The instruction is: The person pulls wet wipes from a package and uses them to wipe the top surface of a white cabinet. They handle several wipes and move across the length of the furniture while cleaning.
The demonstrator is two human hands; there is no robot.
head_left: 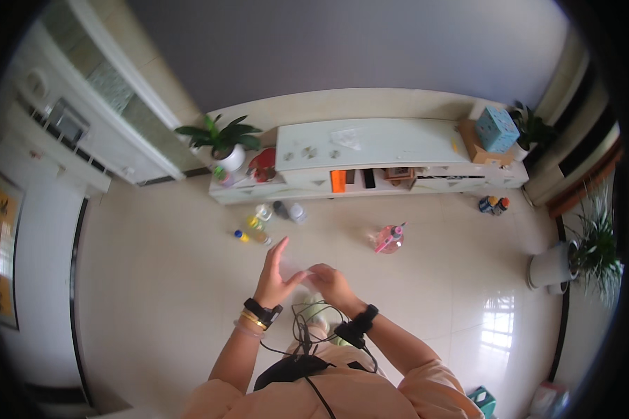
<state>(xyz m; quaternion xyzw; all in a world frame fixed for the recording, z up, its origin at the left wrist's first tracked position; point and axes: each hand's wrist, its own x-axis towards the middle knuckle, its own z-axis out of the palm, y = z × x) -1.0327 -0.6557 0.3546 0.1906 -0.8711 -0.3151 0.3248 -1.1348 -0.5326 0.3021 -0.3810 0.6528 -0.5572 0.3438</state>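
My left hand (277, 277) is raised in front of my body, fingers straight and thumb spread towards my other hand. Close beside it, my right hand (329, 283) has bent fingers, their tips near or touching the left thumb. Something thin and pale seems to lie between the hands, too blurred to name. Black straps circle both wrists, and black cables (306, 330) hang below them. Beyond the hands, a pink spray bottle (390, 240) stands on the tiled floor. Several small bottles are grouped on the left, among them a blue-capped yellow one (241, 236).
A long white low cabinet (372, 144) runs along the wall, bearing a potted plant (230, 157), a plastic bag (347, 139) and a blue box (497, 130). Two bottles (494, 205) stand near its right end. Another potted plant (553, 264) is at the right, a green object (482, 400) lower right.
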